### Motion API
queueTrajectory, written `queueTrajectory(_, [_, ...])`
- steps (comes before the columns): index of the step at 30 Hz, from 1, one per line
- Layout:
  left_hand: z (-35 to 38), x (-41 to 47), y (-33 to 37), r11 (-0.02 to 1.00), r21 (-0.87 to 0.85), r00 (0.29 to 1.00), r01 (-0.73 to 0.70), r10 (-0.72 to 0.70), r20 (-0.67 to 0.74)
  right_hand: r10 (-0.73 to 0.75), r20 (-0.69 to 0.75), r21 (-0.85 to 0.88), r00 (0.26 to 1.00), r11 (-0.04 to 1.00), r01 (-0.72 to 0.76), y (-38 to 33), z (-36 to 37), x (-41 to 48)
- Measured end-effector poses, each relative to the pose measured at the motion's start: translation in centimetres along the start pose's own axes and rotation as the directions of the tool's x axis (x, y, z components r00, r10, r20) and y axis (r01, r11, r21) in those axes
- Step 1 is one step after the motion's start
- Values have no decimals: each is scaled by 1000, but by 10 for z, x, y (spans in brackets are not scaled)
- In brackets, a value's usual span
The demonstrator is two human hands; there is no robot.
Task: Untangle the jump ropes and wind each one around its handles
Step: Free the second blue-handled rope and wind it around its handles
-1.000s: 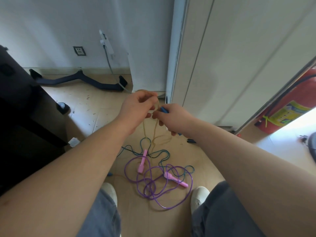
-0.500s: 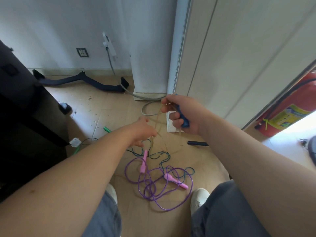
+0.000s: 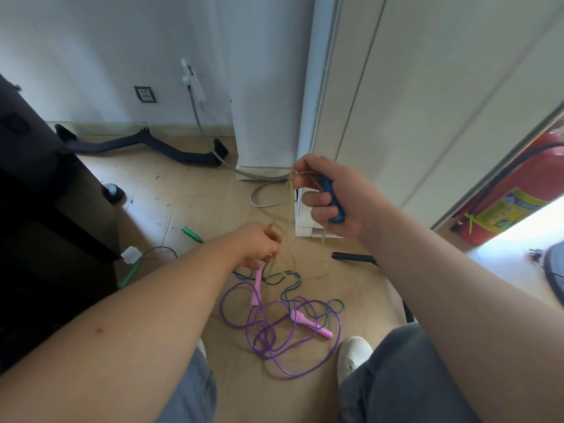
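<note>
My right hand [image 3: 331, 198] grips a blue handle [image 3: 332, 199] with a thin tan rope [image 3: 291, 190] coming out of its top. My left hand [image 3: 259, 245], lower and to the left, pinches that tan rope, and strands hang from it to the floor. Below the hands a purple rope [image 3: 274, 334] lies in loose loops with two pink handles [image 3: 309, 323], tangled with a dark teal rope [image 3: 293, 285]. A green handle [image 3: 192, 234] lies on the floor to the left, a second green one [image 3: 129, 274] near a white box.
A black handle [image 3: 352, 257] lies on the floor under my right wrist. A black curved bar [image 3: 143, 146] rests by the wall. Black furniture [image 3: 39, 209] stands at left, a white cabinet [image 3: 396, 102] ahead, a red fire extinguisher [image 3: 512, 196] at right. My white shoes [image 3: 352, 354] flank the rope pile.
My hands were together a second ago. The left hand has since dropped down along the tan rope while the right hand lifted the blue handle up and to the right.
</note>
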State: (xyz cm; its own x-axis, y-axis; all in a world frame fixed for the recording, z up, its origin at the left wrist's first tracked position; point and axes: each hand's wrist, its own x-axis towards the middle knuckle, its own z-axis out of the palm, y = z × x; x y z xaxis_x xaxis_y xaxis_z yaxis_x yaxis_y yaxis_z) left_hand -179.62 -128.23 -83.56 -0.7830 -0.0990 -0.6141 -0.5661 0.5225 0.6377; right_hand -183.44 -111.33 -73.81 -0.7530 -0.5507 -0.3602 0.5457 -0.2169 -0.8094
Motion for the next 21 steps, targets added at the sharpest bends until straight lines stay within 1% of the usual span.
queueTrajectory(2, [0,0,0,999,13,995,-44,45,-94,-14,-30,-49,999,999,13,1,-2,1])
queueTrajectory(5, [-7,0,0,991,-6,958,-130,124,-257,-48,-106,-103,993,994,37,0,-6,3])
queueTrajectory(6, [-9,0,0,988,17,947,-152,151,-283,-60,-134,-113,989,993,45,0,-7,4])
queueTrajectory(7, [-12,1,1,985,77,944,-155,171,-283,-71,-159,-117,985,992,53,-1,-8,4])
queueTrajectory(9, [-14,1,2,976,190,961,-109,152,-231,-87,-191,-100,978,993,68,-3,-10,4])
queueTrajectory(12, [-8,-1,3,993,113,996,-40,49,-75,-91,-186,-82,978,994,77,-3,-13,2])
queueTrajectory(13, [-6,-3,3,991,125,998,-41,45,-34,-89,-172,-87,981,993,74,-3,-13,2])
queueTrajectory(15, [-4,-4,4,979,187,997,-79,76,20,-87,-132,-110,987,991,72,-3,-12,0])
queueTrajectory(19, [-1,-8,10,966,201,984,-161,140,114,-88,-63,-134,994,988,79,-2,-8,-2])
queueTrajectory(21, [0,-10,12,963,201,978,-181,155,137,-89,-48,-132,995,988,82,-2,-6,-2])
